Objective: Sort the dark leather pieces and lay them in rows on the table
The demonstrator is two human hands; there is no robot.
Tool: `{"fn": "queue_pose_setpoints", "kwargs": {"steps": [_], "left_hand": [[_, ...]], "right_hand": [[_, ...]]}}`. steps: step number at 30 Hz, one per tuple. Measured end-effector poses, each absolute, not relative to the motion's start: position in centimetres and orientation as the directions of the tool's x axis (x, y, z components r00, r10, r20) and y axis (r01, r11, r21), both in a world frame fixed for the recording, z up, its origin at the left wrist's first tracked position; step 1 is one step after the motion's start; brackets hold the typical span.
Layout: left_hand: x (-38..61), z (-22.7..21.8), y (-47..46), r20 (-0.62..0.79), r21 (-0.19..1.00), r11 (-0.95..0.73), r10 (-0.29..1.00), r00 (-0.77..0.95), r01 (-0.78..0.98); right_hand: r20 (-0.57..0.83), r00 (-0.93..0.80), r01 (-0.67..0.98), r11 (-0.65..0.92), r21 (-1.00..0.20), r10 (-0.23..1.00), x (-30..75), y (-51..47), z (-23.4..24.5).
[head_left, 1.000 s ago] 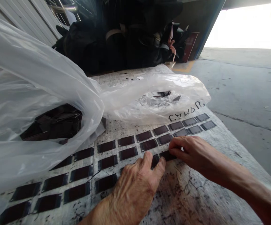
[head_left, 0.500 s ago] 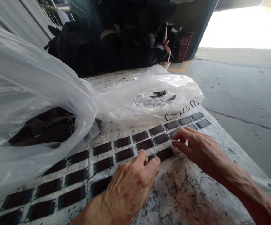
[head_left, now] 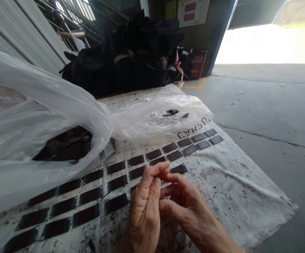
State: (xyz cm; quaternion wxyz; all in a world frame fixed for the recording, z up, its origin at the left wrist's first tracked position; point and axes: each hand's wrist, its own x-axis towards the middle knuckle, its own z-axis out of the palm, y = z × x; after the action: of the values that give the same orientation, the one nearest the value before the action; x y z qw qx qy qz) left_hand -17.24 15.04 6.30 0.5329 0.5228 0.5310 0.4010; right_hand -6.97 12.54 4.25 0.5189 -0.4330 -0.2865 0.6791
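Observation:
My left hand (head_left: 144,211) and my right hand (head_left: 185,205) meet just above a stained white cloth (head_left: 234,182). Both have curled fingers, and the right fingertips press against the left fingertips. Whatever sits between them is hidden. Rows of small dark rectangular pieces (head_left: 139,160) lie side by side on the cloth beyond the hands. One single dark piece (head_left: 178,169) lies at the near end of a third row, just past my fingers.
A large clear plastic bag (head_left: 36,116) at the left holds a heap of dark pieces (head_left: 65,144). A smaller plastic bag (head_left: 163,116) with writing lies behind the rows. Black bundles (head_left: 131,63) are piled at the back. Concrete floor (head_left: 273,105) stretches to the right.
Both hands left the dark piece flat on the cloth and drew back toward me. They now meet with fingers curled. The camera tilted up slightly.

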Motion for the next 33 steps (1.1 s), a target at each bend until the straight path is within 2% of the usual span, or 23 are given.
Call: {"fn": "queue_pose_setpoints", "kwargs": {"steps": [7, 11, 13, 16, 18, 21, 24, 28, 33], "left_hand": [[-15.9, 5.5, 14.6, -0.066, 0.988, 0.022, 0.954, 0.292, 0.152], [-15.4, 5.8, 15.8, -0.002, 0.966, -0.082, 0.946, 0.323, 0.247], [-15.6, 5.7, 16.7, 0.062, 0.927, -0.189, 0.929, 0.365, 0.323], [-16.1, 5.0, 18.0, 0.207, 0.793, -0.445, 0.839, 0.503, 0.416], [-16.4, 4.2, 18.5, 0.284, 0.658, -0.611, 0.742, 0.608, 0.439], [-16.6, 3.4, 18.6, 0.336, 0.462, -0.758, 0.630, 0.700, 0.460], [-16.5, 3.2, 18.4, 0.351, 0.339, -0.811, 0.580, 0.735, 0.478], [-16.1, 3.3, 18.4, 0.329, 0.238, -0.843, 0.537, 0.777, 0.482], [-15.5, 3.3, 18.4, 0.252, 0.144, -0.831, 0.556, 0.792, 0.537]], "right_hand": [[-0.158, 0.024, -0.323, -0.142, -0.936, 0.987, -7.0, 12.2, 3.6], [-0.239, 0.047, -0.276, -0.217, -0.936, 0.970, -5.0, 12.4, 3.3], [-0.260, 0.142, -0.193, -0.231, -0.954, 0.955, -2.8, 12.7, 3.1], [-0.225, 0.299, -0.024, -0.228, -0.973, 0.927, 0.9, 13.5, 2.8], [-0.232, 0.338, 0.066, -0.269, -0.961, 0.912, 2.6, 14.2, 2.4], [-0.259, 0.362, 0.164, -0.335, -0.928, 0.896, 3.7, 15.1, 2.0], [-0.262, 0.353, 0.257, -0.362, -0.896, 0.898, 3.6, 15.6, 1.8], [-0.260, 0.336, 0.310, -0.367, -0.877, 0.905, 3.2, 16.1, 1.8], [-0.247, 0.328, 0.356, -0.362, -0.862, 0.912, 3.0, 16.4, 1.8]]}}
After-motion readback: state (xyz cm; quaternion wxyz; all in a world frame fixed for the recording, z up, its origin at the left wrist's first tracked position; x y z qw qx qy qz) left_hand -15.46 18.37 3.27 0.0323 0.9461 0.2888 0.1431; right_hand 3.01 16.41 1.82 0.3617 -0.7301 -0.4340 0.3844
